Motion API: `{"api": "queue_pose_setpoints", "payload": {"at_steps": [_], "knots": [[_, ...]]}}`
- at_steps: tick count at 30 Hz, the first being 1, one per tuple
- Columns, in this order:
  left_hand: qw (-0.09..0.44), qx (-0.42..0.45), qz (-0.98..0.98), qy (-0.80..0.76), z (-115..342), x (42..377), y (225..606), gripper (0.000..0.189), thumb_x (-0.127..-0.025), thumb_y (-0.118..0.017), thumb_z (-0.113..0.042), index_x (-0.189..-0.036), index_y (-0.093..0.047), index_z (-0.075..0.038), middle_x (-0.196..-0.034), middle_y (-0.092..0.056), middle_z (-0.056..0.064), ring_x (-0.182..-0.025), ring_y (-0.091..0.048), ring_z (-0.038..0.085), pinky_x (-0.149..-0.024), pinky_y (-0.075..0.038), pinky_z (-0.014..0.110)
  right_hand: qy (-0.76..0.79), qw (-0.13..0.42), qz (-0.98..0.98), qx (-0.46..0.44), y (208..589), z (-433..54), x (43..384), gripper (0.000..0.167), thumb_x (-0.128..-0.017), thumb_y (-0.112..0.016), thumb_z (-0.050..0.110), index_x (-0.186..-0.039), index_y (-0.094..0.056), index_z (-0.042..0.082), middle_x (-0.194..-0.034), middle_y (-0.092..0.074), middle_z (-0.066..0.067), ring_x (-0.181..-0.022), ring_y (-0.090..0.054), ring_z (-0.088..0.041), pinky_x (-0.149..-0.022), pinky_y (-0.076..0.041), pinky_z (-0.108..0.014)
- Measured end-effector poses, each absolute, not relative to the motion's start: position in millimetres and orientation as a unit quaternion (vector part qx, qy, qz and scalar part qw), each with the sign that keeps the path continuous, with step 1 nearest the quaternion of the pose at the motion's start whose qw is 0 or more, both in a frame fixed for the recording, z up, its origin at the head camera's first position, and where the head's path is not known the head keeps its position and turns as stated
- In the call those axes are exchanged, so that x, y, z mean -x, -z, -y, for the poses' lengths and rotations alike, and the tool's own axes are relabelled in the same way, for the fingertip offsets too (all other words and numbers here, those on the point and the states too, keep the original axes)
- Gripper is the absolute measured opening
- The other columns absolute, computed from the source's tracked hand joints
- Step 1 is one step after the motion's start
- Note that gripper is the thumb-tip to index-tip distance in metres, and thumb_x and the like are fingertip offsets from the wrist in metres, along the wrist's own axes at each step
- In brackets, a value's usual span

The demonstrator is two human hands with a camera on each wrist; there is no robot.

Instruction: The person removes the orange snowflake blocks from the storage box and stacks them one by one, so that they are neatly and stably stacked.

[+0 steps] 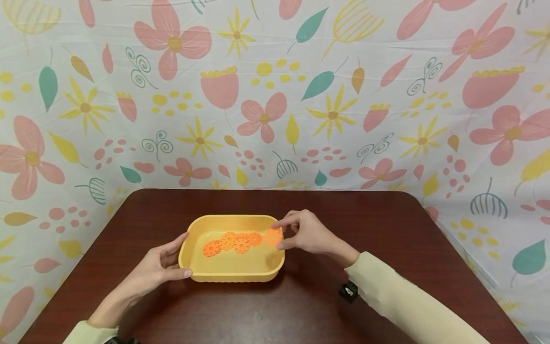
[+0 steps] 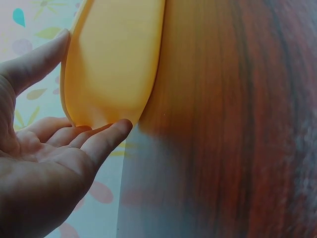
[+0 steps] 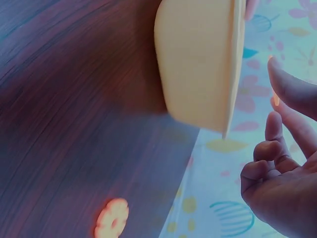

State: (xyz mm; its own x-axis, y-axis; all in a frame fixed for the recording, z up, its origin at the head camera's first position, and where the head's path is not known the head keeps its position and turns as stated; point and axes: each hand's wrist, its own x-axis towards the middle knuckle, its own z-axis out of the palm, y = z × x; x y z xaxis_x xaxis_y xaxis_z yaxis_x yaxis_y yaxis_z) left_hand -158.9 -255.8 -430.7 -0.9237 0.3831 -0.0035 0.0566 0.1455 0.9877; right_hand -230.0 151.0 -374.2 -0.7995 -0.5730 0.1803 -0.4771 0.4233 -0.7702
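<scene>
A yellow plastic tray (image 1: 234,273) with rounded corners sits on the table, several orange flower-shaped discs (image 1: 240,242) lying in an overlapping row inside. At its left end, my left hand (image 1: 156,267) grips the tray, thumb at the near corner and fingers at the far one; the left wrist view shows the fingertips against the wall. My right hand (image 1: 311,233) pinches another orange flower disc (image 1: 273,237) between thumb and index finger above the tray's right end. In the right wrist view that disc is edge-on, and one more flower piece (image 3: 112,219) lies on the tabletop outside the tray.
The dark wood-grain table (image 1: 275,315) extends around the tray on all sides. Behind and beside it hangs a white cloth (image 1: 275,114) printed with flowers and leaves. A small black device (image 1: 348,291) is strapped at the right wrist.
</scene>
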Motion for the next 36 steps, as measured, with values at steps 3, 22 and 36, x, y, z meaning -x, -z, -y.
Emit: {"api": "queue_pose_setpoints", "payload": {"at_steps": [3,22,36], "knots": [[0.128,-0.148,-0.744,-0.639,256.9,158.2,431.6,0.097,-0.092,-0.08,0.0,-0.167,-0.018,0.002,-0.169,-0.022,0.024,-0.143,-0.046,0.032,-0.098,-0.054,0.031,0.44,0.052,-0.842,0.307,375.4,-160.6,230.8,0.04,-0.078,-0.095,0.008,-0.116,-0.082,0.007,-0.091,-0.068,-0.008,-0.075,-0.047,-0.026,-0.065,-0.037,-0.028],[0.126,-0.142,-0.75,-0.634,257.2,156.6,429.0,0.097,-0.092,-0.08,-0.001,-0.167,-0.019,0.002,-0.167,-0.025,0.026,-0.144,-0.045,0.037,-0.098,-0.054,0.031,0.423,0.044,-0.873,0.237,394.1,-216.7,238.8,0.038,-0.079,-0.095,0.011,-0.115,-0.083,0.008,-0.09,-0.064,-0.015,-0.077,-0.046,-0.025,-0.061,-0.037,-0.029],[0.124,-0.146,-0.751,-0.632,256.3,158.0,429.5,0.097,-0.091,-0.08,-0.001,-0.166,-0.019,0.003,-0.168,-0.025,0.025,-0.144,-0.042,0.04,-0.098,-0.054,0.03,0.436,0.044,-0.881,0.177,416.2,-254.4,246.8,0.042,-0.078,-0.095,0.01,-0.117,-0.081,0.004,-0.091,-0.067,-0.01,-0.08,-0.048,-0.027,-0.064,-0.04,-0.029]]}}
